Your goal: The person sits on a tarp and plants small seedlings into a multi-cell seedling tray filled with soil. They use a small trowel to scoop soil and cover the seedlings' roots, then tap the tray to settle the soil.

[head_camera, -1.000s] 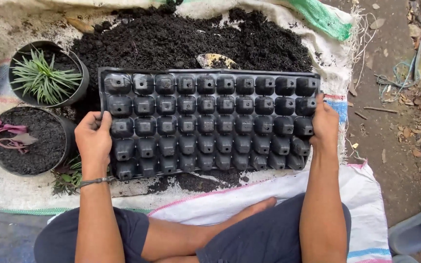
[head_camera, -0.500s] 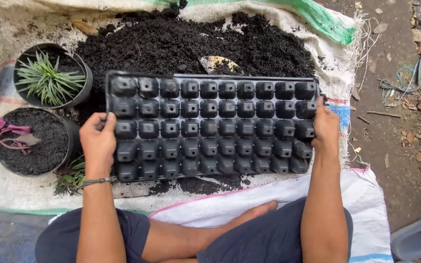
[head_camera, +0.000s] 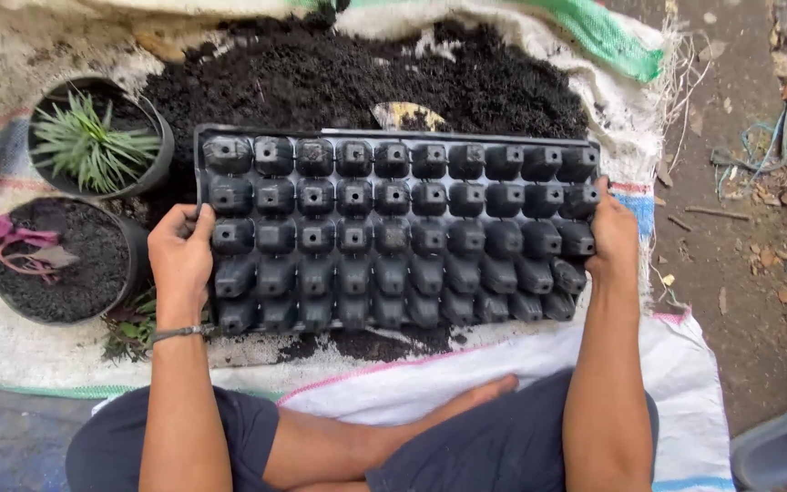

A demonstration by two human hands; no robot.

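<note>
Both hands [head_camera: 181, 260] [head_camera: 614, 239] grip the upturned black seedling tray [head_camera: 393, 232], fingers hidden beneath.

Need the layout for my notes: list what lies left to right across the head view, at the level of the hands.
Pot of dark soil with a purple sprig → left hand → black seedling tray → right hand → bare dirt ground.

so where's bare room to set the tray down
Free: white sack between tray and crossed legs; pale cloth above the two pots. Crowded: soil pile behind the tray, green-plant pot and purple-sprig pot beside the left hand.
</note>
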